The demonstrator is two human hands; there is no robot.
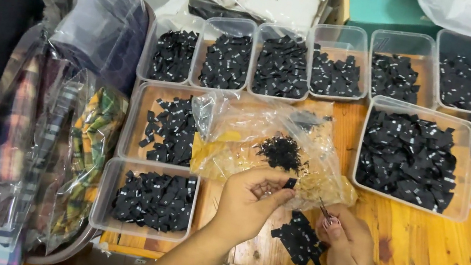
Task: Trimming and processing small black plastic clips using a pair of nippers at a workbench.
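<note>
Pinching a small black label [290, 183] between thumb and fingers, the left hand [250, 201] hovers over the counter [419, 243]. The right hand [347, 242] grips small scissors [324, 211], tips pointing up-left toward the label. A label pile [299, 237] lies between both hands, near the front edge.

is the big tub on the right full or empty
Neither: the big clear tub is partly full. Small black labels cover most of its floor in a loose heap below the rim; it has no lid.
</note>
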